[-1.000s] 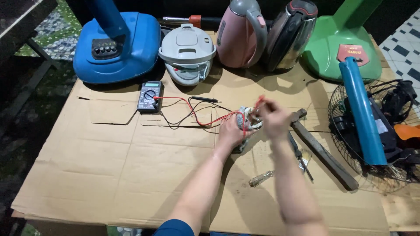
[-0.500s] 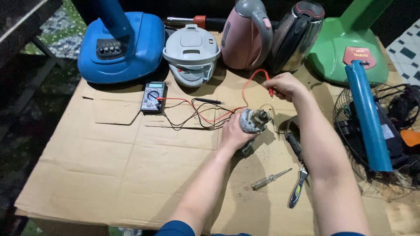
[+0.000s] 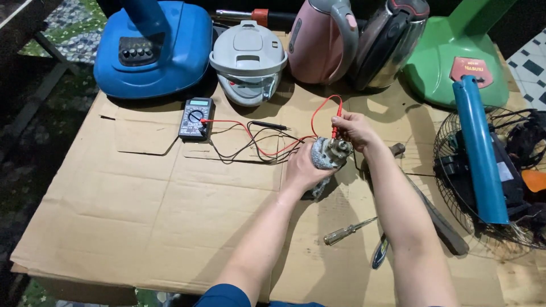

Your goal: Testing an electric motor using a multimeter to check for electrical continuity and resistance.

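My left hand (image 3: 301, 169) grips a small grey motor (image 3: 329, 153) just above the cardboard sheet (image 3: 142, 216). My right hand (image 3: 352, 128) pinches the red probe (image 3: 335, 122) and holds its tip against the top of the motor. The probe's red lead loops up and runs left to a black multimeter (image 3: 196, 118) lying flat on the cardboard. The black probe (image 3: 268, 125) lies loose between the meter and the motor, its black wire coiled beside it.
A blue fan base (image 3: 153, 48), white cooker lid (image 3: 248, 59), pink kettle (image 3: 321, 40), steel kettle (image 3: 387, 42) and green fan base (image 3: 455, 57) line the back. A fan guard with a blue pole (image 3: 480, 153) sits right. A screwdriver (image 3: 348, 231), pliers (image 3: 380, 251) and a hammer (image 3: 432, 210) lie near my right arm.
My right hand went out to the right, took the red probe, and has brought it back onto the motor. My left hand has kept hold of the motor.
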